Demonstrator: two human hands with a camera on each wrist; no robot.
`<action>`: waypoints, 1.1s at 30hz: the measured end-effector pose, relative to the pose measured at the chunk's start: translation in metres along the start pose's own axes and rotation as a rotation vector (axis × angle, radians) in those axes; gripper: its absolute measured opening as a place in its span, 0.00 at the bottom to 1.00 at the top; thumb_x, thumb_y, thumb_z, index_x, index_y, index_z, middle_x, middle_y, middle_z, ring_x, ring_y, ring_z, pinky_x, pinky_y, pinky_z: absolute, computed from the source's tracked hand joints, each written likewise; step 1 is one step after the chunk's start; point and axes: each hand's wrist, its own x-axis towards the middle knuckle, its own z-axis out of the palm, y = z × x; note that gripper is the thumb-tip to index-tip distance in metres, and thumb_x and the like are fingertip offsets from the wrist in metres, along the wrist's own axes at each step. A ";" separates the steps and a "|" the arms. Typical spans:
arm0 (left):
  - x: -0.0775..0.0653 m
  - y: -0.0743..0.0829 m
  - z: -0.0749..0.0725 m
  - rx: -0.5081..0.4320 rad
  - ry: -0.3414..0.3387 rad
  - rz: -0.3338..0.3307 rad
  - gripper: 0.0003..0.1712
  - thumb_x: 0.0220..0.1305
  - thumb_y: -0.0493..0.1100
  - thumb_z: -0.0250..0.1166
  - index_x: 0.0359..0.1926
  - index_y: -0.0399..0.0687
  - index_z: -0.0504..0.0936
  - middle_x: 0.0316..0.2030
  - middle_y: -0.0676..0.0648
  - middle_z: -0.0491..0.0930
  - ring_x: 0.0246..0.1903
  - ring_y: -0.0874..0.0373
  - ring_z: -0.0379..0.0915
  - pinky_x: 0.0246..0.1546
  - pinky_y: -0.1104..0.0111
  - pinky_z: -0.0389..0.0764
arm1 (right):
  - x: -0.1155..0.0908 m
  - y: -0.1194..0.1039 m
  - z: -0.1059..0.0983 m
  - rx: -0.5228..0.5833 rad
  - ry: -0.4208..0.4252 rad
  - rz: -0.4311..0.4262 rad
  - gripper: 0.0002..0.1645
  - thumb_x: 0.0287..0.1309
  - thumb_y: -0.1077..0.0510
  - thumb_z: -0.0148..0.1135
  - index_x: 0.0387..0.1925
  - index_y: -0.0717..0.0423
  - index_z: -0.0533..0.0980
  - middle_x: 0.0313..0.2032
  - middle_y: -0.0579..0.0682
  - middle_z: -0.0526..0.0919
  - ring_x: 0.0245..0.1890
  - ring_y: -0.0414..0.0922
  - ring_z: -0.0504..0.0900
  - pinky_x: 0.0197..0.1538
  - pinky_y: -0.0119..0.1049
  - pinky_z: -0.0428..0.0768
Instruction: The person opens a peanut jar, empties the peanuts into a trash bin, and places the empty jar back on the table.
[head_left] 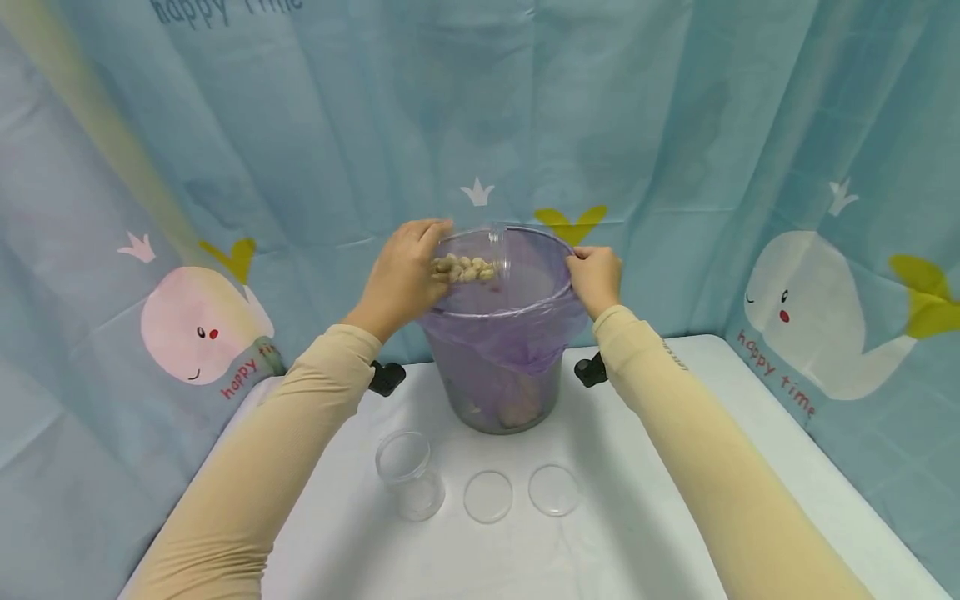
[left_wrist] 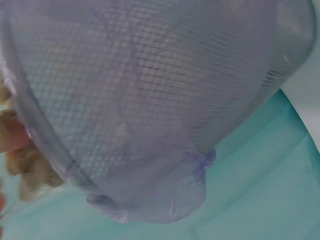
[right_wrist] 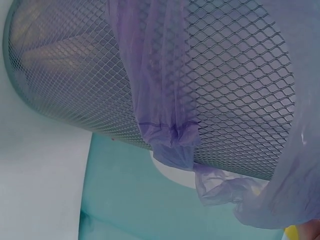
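Note:
My left hand grips a clear plastic jar lying on its side over the mouth of a mesh wastebasket. Tan, rounded nut-like pieces lie along the jar's lower side, and its mouth points right, over the basket. A thin purple bin bag lines the basket and folds down over the rim. At the right of that rim, my right hand pinches the bag's edge. In the left wrist view, blurred tan pieces show beside the rim. The right wrist view shows gathered bag against the mesh.
On the white tabletop, a clear open jar stands in front of the basket at left. Two clear round lids, a left lid and a right lid, lie beside it. A blue printed curtain hangs behind and at both sides.

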 end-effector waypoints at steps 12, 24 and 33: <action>-0.005 -0.004 0.002 0.037 0.061 0.045 0.37 0.53 0.32 0.73 0.65 0.34 0.71 0.62 0.34 0.74 0.65 0.37 0.67 0.71 0.51 0.67 | -0.001 0.000 0.001 -0.004 0.010 -0.010 0.20 0.70 0.60 0.53 0.59 0.64 0.77 0.57 0.61 0.82 0.48 0.56 0.85 0.47 0.40 0.82; -0.005 -0.008 0.002 0.039 0.133 0.084 0.38 0.53 0.32 0.73 0.65 0.33 0.70 0.63 0.33 0.73 0.65 0.37 0.67 0.72 0.51 0.67 | -0.001 0.000 0.002 -0.024 0.015 -0.010 0.20 0.70 0.59 0.53 0.58 0.63 0.78 0.57 0.60 0.82 0.45 0.57 0.84 0.46 0.40 0.81; -0.009 -0.010 0.004 0.038 0.087 0.110 0.39 0.51 0.32 0.75 0.65 0.35 0.71 0.62 0.34 0.74 0.64 0.37 0.68 0.71 0.51 0.68 | -0.001 -0.001 0.004 -0.014 0.011 -0.010 0.20 0.69 0.60 0.53 0.57 0.63 0.78 0.57 0.61 0.82 0.50 0.57 0.83 0.53 0.45 0.82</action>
